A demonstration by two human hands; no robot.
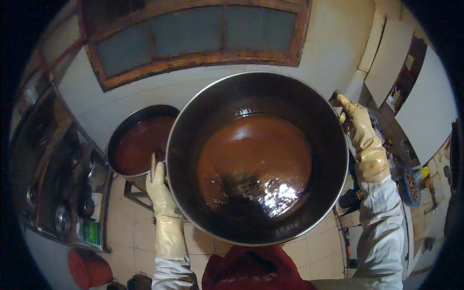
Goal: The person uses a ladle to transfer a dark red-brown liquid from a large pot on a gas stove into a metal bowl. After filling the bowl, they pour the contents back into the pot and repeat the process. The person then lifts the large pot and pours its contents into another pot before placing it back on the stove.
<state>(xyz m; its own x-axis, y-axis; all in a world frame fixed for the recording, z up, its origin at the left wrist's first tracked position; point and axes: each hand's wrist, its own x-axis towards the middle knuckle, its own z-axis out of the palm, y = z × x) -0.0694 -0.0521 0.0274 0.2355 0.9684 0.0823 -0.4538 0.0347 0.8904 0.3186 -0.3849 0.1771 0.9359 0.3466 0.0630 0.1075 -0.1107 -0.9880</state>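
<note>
A large, deep, dark metal pot [328, 152] with a pale rim is held up in front of me, with brown liquid [253, 145] in its bottom that reflects light. My right hand [357, 127], in a cream rubber glove, grips the handle on the pot's right side. On the left side my left hand [159, 192], gloved alike, is against the pot; its grip is partly hidden behind the wall. Beyond my left hand, a second dark round pan [119, 132] holds reddish-brown liquid [139, 145]. Its right part is hidden by the large pot.
A dark stand [136, 195] is below the second pan. Shelves with metal vessels [63, 217] line the left, above a red bucket [88, 268]. On the right counter is a blue basket [412, 186] with small brown pieces. A wood-framed window [188, 29] is ahead.
</note>
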